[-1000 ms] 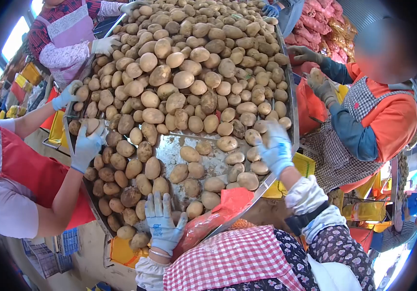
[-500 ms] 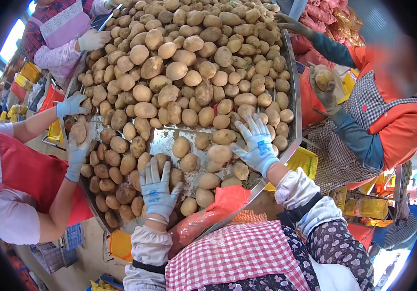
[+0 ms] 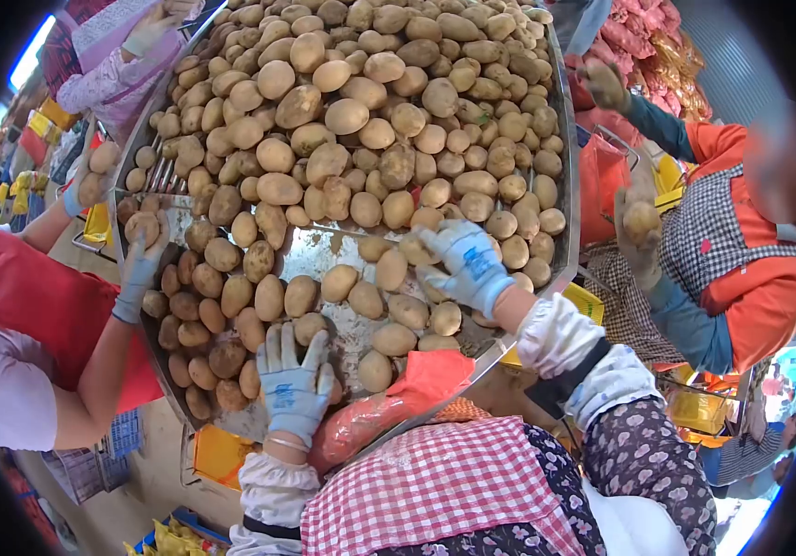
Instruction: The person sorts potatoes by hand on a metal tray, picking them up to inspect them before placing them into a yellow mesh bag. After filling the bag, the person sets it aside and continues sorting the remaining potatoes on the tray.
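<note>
Potatoes [image 3: 346, 117] are heaped on a metal sorting table [image 3: 324, 250], with looser ones near its front. My left hand [image 3: 292, 389], in a pale blue glove, lies with its fingers spread over potatoes at the front edge. At the right front, my right hand [image 3: 469, 266], gloved alike, has its fingers apart and bent over potatoes, touching one at its fingertips; nothing is gripped. A red plastic bag [image 3: 389, 403] lies on the table's front rim between my forearms.
On the left a person in a red apron [image 3: 55, 306] holds potatoes in both gloved hands. To the right, a person in orange [image 3: 750, 250] holds a potato. Another person [image 3: 120, 56] stands at the back left. A yellow crate [image 3: 583, 304] sits beside the table's right corner.
My right hand has moved left and inward, and its fingers have bent. Nearby loose potatoes have shifted left. The left worker has lifted a potato, and the right worker's hands have shifted.
</note>
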Available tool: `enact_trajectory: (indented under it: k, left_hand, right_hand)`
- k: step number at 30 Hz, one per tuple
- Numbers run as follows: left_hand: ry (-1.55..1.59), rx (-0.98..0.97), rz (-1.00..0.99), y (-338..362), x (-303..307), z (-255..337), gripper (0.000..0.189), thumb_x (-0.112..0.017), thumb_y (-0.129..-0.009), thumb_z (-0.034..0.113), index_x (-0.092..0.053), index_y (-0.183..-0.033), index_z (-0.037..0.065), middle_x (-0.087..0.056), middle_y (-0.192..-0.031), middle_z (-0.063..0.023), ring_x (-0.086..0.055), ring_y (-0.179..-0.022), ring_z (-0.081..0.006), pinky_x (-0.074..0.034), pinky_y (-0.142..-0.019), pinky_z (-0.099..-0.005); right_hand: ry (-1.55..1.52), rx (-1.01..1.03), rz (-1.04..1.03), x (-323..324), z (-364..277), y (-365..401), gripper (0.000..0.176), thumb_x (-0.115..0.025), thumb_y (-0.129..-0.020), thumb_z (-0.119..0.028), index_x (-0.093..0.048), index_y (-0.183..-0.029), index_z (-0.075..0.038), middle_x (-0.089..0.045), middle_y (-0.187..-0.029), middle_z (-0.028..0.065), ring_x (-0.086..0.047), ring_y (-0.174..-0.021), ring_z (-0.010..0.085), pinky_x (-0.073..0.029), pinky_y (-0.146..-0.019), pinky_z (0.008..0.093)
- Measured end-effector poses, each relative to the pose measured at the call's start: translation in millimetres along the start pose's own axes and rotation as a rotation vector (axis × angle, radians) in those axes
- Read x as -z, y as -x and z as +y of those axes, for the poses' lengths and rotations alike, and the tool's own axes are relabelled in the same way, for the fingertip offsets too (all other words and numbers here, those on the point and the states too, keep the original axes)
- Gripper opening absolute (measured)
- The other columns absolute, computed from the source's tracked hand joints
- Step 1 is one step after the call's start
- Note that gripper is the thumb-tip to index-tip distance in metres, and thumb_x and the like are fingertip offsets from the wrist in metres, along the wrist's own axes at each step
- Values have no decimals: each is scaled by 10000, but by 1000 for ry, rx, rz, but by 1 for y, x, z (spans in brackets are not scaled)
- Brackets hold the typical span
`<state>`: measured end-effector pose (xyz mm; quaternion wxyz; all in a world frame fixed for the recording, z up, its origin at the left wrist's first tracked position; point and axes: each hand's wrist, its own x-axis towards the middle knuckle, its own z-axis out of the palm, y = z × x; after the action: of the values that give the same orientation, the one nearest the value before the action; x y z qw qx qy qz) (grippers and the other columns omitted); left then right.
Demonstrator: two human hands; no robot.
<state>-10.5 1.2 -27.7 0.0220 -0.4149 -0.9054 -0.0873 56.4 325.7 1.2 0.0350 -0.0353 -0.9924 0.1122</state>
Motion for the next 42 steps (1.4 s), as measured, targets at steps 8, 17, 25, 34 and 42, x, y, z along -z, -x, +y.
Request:
enact_trajectory:
  k: [8, 17, 25, 34, 42]
  left_hand:
    - [358, -205, 26, -21, 52, 41, 277, -658, -762, 270, -657, -981, 100, -516, -1229, -169, -458, -1172, -420, -366, -976, -552]
    - [488, -478, -169, -31, 6, 92, 278, -633, -796, 307, -684, -1020, 152, -469, -1379, -167, -404, -1274, -416, -324, -1049, -569]
    - [592, -475, -184, -38, 14, 89, 347, -602, -808, 305, -639, -1099, 119, -490, -1338, -170, -392, -1278, -425, -307, -1060, -557]
    - [319, -396, -64, -99, 16, 71, 662, -637, -786, 391, -468, -1363, 114, -383, -1425, -207, -341, -1318, -434, -245, -1099, -539]
    - [276, -61, -86, -62, 3, 20, 936, -667, -726, 541, -329, -1447, 48, -334, -1482, -186, -245, -1396, -389, -147, -1155, -497]
  right_hand:
    - [114, -5, -724, 44, -9, 75, 293, -560, -878, -396, -678, -917, -131, -684, -849, 84, -662, -824, 317, -509, -687, 440]
    - [275, 39, -957, 10, -42, 44, 178, -581, -822, -168, -741, -842, -94, -717, -868, 132, -699, -829, 303, -529, -639, 435]
    - [-160, -407, -456, 41, 1, 41, 213, -635, -852, -244, -697, -906, -47, -714, -869, 124, -688, -799, 273, -535, -689, 366]
    - [-1361, -840, 55, 64, 30, 103, 289, -641, -928, -275, -635, -967, 11, -603, -776, 1, -554, -691, 71, -461, -622, 234]
    - [-1111, -1190, -688, 40, 23, 249, 262, -618, -905, -278, -636, -906, -17, -648, -795, 86, -604, -670, 140, -472, -569, 261]
